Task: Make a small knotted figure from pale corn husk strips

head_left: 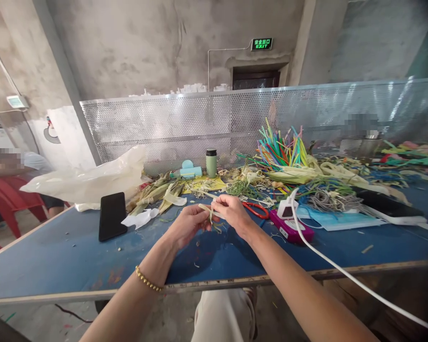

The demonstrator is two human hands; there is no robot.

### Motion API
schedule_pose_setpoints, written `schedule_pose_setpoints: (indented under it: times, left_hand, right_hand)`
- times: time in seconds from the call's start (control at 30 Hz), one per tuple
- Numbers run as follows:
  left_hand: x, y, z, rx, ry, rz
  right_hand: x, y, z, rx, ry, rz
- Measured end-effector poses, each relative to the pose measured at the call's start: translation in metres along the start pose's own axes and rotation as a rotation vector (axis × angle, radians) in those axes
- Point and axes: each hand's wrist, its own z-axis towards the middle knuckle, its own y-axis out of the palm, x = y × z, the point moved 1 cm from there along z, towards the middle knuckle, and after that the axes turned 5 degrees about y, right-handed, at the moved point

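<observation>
Above the blue table (pixel 78 256), my left hand (pixel 189 224) and my right hand (pixel 232 213) nearly meet. Both are closed on a small bundle of pale, dry plant strips (pixel 211 213), and thin green ends hang below the fingers. A gold bead bracelet (pixel 148 280) circles my left wrist. Just right of my right hand lies red-handled scissors (pixel 259 209); their blades are hidden. Beyond the hands are green and pale strips (pixel 248 187) in a loose heap.
A black phone (pixel 112 216) lies at the left. At the right are a purple box (pixel 292 230) with a white cable (pixel 328 266), a blue mask (pixel 342 219) and another phone (pixel 388 204). Behind stand a green bottle (pixel 211 164) and colourful stems (pixel 281 147).
</observation>
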Motion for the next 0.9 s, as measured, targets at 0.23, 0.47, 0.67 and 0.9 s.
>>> schedule_pose_setpoints:
  times: [0.23,0.47,0.67,0.9]
  left_hand:
    - [-0.004,-0.007,0.003,0.026,0.012,0.162]
    - [0.000,-0.002,0.004,0.105,0.019,0.270]
    - [-0.004,-0.004,0.006,0.157,0.093,0.597]
    - [-0.002,0.002,0.000,0.178,0.222,0.920]
  right_hand:
    - [-0.004,-0.002,-0.002,-0.030,-0.020,0.088]
    - [-0.001,-0.001,-0.002,-0.113,-0.095,-0.058]
    - [0.005,0.000,0.000,-0.084,0.033,-0.068]
    - [0.013,0.002,0.001,-0.125,0.182,0.071]
